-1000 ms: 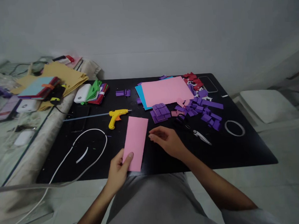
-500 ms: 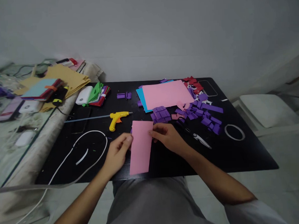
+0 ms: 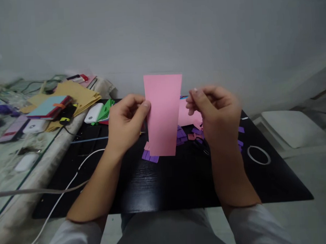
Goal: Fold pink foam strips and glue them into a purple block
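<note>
My left hand pinches the left edge of a pink paper strip between thumb and fingers, holding it upright above the table. To the right of the strip, apart from it, is my right hand, raised with thumb and fingertips drawn together. Whether anything small sits between those fingertips cannot be made out. Behind the strip's lower end lies a small pink and purple paper piece. More purple paper pieces and a larger pink sheet lie farther back, partly hidden.
Scissors show partly beside my right forearm. A clear ring lies on the black table at right. A white cable crosses the left side. Envelopes and a notebook are piled on the left surface. A white stool stands right.
The pink strip has been lifted off the table area and turned upright by my left hand. My right hand has let go of it and moved up and right. My view has tilted slightly.
</note>
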Tool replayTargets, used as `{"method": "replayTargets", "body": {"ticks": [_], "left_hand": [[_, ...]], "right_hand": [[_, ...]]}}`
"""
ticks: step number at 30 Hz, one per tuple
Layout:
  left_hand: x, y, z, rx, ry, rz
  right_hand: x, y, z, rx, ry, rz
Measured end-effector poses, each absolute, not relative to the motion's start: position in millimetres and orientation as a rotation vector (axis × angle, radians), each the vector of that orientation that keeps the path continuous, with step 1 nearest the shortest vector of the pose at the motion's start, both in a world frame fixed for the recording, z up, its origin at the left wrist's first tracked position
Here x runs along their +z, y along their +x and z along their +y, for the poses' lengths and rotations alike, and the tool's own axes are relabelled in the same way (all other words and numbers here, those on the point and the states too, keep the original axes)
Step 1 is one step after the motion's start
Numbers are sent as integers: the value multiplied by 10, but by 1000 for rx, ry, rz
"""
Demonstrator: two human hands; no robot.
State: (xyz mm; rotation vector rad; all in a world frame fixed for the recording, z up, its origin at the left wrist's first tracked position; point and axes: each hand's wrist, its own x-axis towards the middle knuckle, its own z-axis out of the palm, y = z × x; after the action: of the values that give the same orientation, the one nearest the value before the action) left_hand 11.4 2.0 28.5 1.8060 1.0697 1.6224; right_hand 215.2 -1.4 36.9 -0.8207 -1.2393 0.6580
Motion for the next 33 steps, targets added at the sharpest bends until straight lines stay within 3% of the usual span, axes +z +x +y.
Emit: {"method": "replayTargets", "body": {"ticks": [6, 10, 15, 19, 24, 29, 33], "left_hand": [[221, 47, 39, 1496, 1773, 1084], [194, 32, 29, 1426, 1765, 1088], [214, 9, -2, 1441, 1794, 1092], [186, -5, -10, 1507, 1884, 1124], [147, -10, -16, 1563, 2022, 1169], [144, -2, -20, 1543, 2057, 1174], [138, -1, -21, 1536, 2054, 1180]], "right_hand": [[284, 2242, 103, 847, -808, -1236], [318, 2326, 122, 1480, -619, -1163], [-33, 2156, 206, 2054, 10, -1054], [-289, 1969, 238, 2279, 293, -1094], [-122, 1983, 163, 2439, 676, -1119], [-268, 1908, 212, 2632, 780, -1183], [-581, 1721, 290, 2805, 582, -1260]]}}
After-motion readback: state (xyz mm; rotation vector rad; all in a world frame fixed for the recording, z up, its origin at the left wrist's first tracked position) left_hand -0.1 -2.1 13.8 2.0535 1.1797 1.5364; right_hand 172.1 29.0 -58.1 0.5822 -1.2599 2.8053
